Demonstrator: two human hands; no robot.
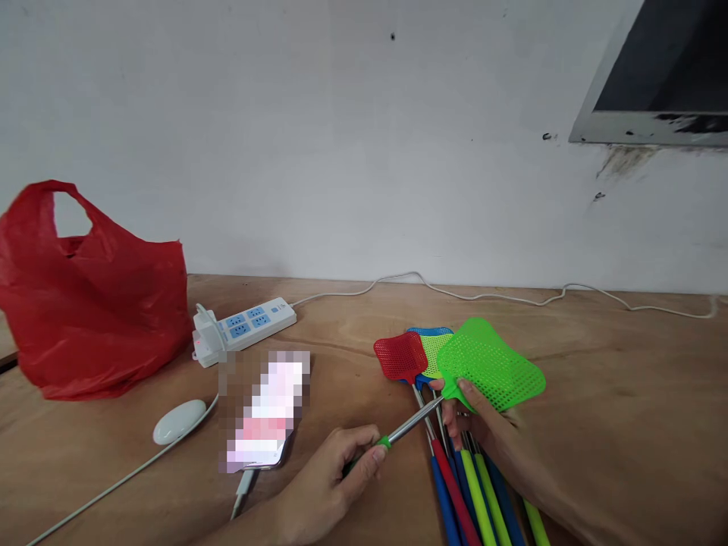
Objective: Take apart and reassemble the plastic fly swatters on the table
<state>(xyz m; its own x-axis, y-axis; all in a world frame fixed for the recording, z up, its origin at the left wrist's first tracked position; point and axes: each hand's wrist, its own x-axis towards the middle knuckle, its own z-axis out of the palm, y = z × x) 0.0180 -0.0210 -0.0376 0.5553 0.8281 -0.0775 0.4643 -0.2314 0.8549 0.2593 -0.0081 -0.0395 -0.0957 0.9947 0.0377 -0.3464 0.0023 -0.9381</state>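
Observation:
A green fly swatter (494,364) with a perforated head and a metal rod is held in both of my hands. My left hand (335,478) is closed around its green handle, which the fingers mostly hide. At the base of the head, my right hand (483,417) pinches the neck between thumb and fingers. Beneath and beside it lies a pile of several fly swatters, with a red fly swatter (401,356), a yellow-green head (435,355) and a blue head (431,331) showing. Their blue, red and yellow-green handles point toward me, partly under my right hand.
On the left stands a red plastic bag (102,303). A white power strip (255,326) with a plugged-in charger lies beside it, its cord (489,297) running along the wall. A lit phone (270,413) on a cable and a white oval object (179,422) rest on the wooden table (335,371).

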